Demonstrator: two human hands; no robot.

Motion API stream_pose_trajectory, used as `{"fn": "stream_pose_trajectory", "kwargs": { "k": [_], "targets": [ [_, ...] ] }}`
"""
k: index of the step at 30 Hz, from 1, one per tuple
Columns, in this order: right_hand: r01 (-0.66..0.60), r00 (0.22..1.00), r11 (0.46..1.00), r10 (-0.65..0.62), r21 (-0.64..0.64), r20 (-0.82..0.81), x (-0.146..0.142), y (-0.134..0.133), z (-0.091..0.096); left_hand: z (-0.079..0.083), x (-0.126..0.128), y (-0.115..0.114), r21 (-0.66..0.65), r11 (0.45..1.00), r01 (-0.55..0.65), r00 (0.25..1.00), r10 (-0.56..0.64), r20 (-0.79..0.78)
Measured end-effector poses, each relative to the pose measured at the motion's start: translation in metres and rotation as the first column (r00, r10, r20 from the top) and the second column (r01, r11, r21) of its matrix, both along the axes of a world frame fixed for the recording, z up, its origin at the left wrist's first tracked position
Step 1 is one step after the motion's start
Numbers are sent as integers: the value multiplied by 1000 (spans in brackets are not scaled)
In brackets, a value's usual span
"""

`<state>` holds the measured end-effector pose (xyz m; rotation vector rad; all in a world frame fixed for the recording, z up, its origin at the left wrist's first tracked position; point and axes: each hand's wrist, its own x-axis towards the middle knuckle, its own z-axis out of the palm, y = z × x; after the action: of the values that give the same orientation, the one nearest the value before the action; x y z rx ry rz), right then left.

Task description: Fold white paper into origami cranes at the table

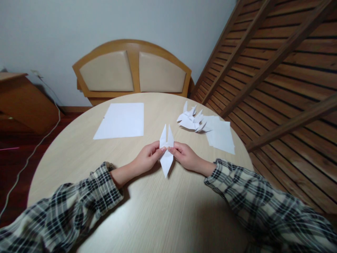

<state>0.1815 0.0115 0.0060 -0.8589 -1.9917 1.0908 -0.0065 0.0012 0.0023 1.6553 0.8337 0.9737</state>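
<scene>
A folded white origami paper (166,161) is held upright-looking between my two hands over the middle of the round table (147,211). Its far end splits into two narrow points, and its near end tapers to a single point. My left hand (147,157) pinches the left edge, thumb on top near the centre. On the opposite edge my right hand (188,157) pinches it the same way, the two thumb tips almost meeting. The fingers beneath the paper are hidden.
Several folded white paper pieces (191,118) lie heaped at the back right, beside loose white sheets (222,135). A stack of white paper (122,121) lies at the back left. Behind the table stands a padded wooden headboard-like panel (135,66); wooden slats (284,70) slope along the right.
</scene>
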Motion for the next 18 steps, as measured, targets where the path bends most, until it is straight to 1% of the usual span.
{"fn": "stream_pose_trajectory", "kwargs": {
  "k": [6,10,13,15,18],
  "targets": [
    [10,996,994,-20,-105,-89,-3,1,-2,-6,1,2,-17,1000,-10,999,10,36],
    [10,996,992,-21,-128,-87,-3,1,2,-5,2,2,-38,999,-8,999,10,52],
    [37,995,990,-49,-135,-85,-2,1,4,-4,2,2,-78,997,-2,998,7,70],
    [59,991,985,-77,-160,-106,-2,2,5,-4,3,1,-104,994,29,997,-21,80],
    [77,979,981,-108,-176,-175,0,4,7,-4,3,-1,-147,984,105,992,-93,85]
  ]
}}
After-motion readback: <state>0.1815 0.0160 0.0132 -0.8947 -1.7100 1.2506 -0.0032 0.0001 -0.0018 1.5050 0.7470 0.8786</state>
